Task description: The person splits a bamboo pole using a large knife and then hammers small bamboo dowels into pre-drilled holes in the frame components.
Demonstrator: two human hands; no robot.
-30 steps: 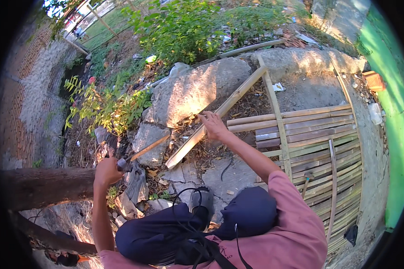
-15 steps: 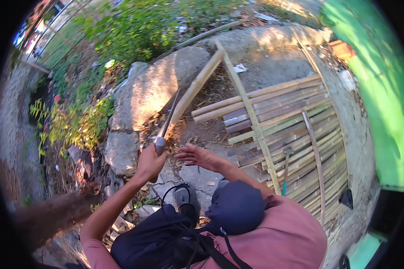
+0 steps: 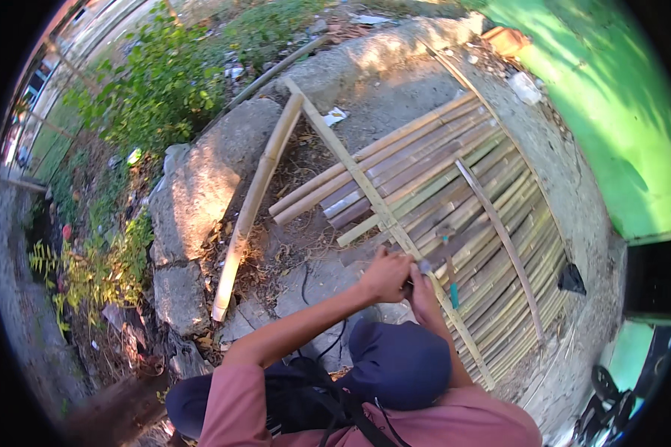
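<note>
My left hand (image 3: 388, 276) is closed, held up against my right hand (image 3: 426, 299) in front of my knees. The right hand's fingers are curled too. Between them I make out the dark handle and grey metal collar of a knife (image 3: 423, 265); its blade cannot be made out here. Just past the hands a long flat bamboo strip (image 3: 361, 182) lies slantwise over a row of bamboo slats (image 3: 492, 216). A hammer-like tool with a turquoise grip (image 3: 454, 295) rests on the slats, right of my hands.
A thick bamboo pole (image 3: 255, 194) leans by concrete slabs (image 3: 201, 175) on the left. A curved wooden strip (image 3: 499, 223) crosses the slats. Green plants (image 3: 142, 97) grow beyond the slabs; a green wall (image 3: 596, 97) stands on the right, near a black bag (image 3: 572, 280).
My left hand has swung right with the knife, from beside the bamboo pole to the flat strip, and met my right hand, whose spread fingers have curled. The view has turned to the right.
</note>
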